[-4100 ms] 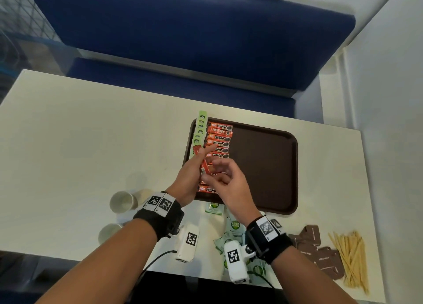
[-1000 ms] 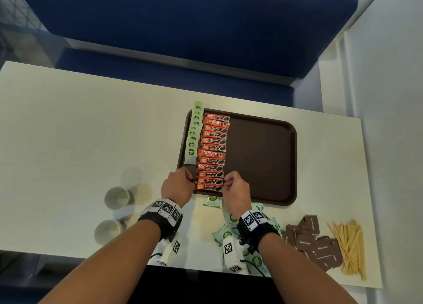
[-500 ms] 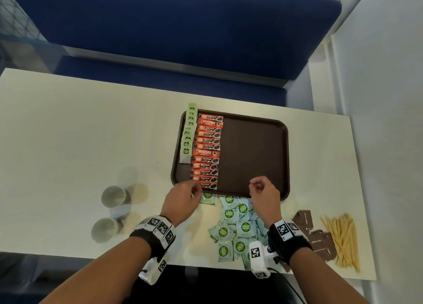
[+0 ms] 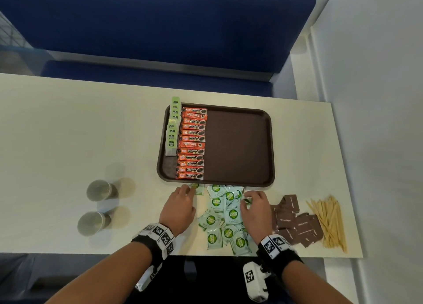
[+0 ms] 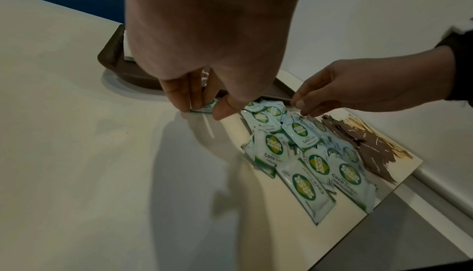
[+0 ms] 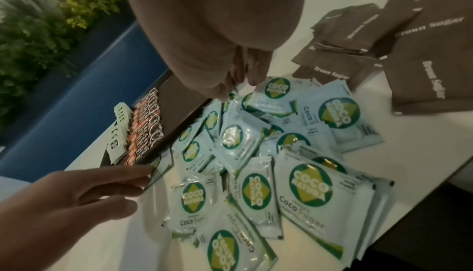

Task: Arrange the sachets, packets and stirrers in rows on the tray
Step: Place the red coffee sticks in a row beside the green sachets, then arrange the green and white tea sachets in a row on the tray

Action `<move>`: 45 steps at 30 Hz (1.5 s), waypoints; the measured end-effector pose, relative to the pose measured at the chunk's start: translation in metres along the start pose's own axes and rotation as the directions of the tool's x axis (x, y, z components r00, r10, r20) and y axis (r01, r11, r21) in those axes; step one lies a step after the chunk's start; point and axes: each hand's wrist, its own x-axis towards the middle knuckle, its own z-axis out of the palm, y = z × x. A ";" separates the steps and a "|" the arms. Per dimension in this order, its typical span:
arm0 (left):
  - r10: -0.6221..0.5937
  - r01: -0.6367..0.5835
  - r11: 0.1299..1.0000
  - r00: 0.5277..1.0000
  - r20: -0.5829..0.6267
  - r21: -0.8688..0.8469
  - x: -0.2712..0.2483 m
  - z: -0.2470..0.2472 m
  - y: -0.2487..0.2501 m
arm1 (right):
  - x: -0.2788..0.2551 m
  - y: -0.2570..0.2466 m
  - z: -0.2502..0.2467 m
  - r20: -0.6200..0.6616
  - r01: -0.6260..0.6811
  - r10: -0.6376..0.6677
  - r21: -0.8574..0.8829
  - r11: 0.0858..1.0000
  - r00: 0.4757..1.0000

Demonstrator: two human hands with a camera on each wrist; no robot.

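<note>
Two rows already stand on the tray (image 4: pixel 240 143): green tea tags (image 4: pixel 172 129) along its left edge and orange coffee sticks (image 4: pixel 192 143) beside them, with the right half bare. Our step now, we judge, is lifting Coco sachets (image 4: pixel 225 214) from the loose heap on the table (image 4: pixel 68 132) just in front of the tray.

Our left hand (image 4: pixel 179 208) has thumb and fingers (image 5: pixel 179 97) closed on one sachet (image 5: pixel 204 106) lying apart from the heap, at the tray's near rim. Our right hand (image 4: pixel 255 208) has its fingertips (image 6: pixel 252 73) bent down onto the heap's far corner; whether they have a sachet pinched we cannot tell.

To do it well, we should take one sachet at a time by an edge, since they overlap and look slippery, and lay each flat beside the coffee sticks, logo up. Brown packets (image 4: pixel 295 223) and stirrers (image 4: pixel 329 223) wait to the right.
</note>
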 end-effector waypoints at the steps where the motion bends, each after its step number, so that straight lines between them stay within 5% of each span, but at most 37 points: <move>1: -0.008 0.008 1.000 1.000 -0.001 0.003 0.001 0.001 0.002 | 0.000 -0.001 0.001 -0.004 -0.013 0.013 0.007 1.000 1.000; 9: -0.033 0.032 0.999 0.998 -0.048 -0.031 0.005 0.010 0.009 | 0.011 -0.012 0.000 -0.017 -0.059 0.061 0.105 0.993 0.998; 16: -0.106 0.100 0.991 0.993 -0.061 -0.086 0.011 0.015 0.013 | 0.033 0.001 -0.059 -0.147 -0.268 0.307 0.237 0.934 0.940; 22: -0.171 0.164 0.972 0.985 -0.027 -0.166 0.012 0.014 0.018 | 0.033 -0.002 -0.040 0.124 -0.242 0.236 0.037 0.969 0.964; 28: -0.169 0.159 0.951 0.985 -0.017 -0.265 0.015 0.010 0.022 | 0.017 -0.021 -0.005 0.128 -0.258 0.273 -0.118 0.959 0.954; 33: -0.247 0.245 0.831 0.967 0.063 -0.500 0.027 -0.001 0.027 | 0.010 -0.031 0.007 0.092 -0.269 0.299 -0.247 0.931 0.950; 40: -0.342 0.402 0.722 0.915 0.215 -0.563 0.037 -0.006 0.037 | 0.007 -0.035 0.015 0.093 -0.193 0.241 -0.361 0.912 0.966; 45: -0.434 0.470 0.661 0.875 0.212 -0.585 0.039 -0.004 0.048 | 0.007 -0.035 0.022 0.109 -0.160 0.206 -0.330 0.930 0.973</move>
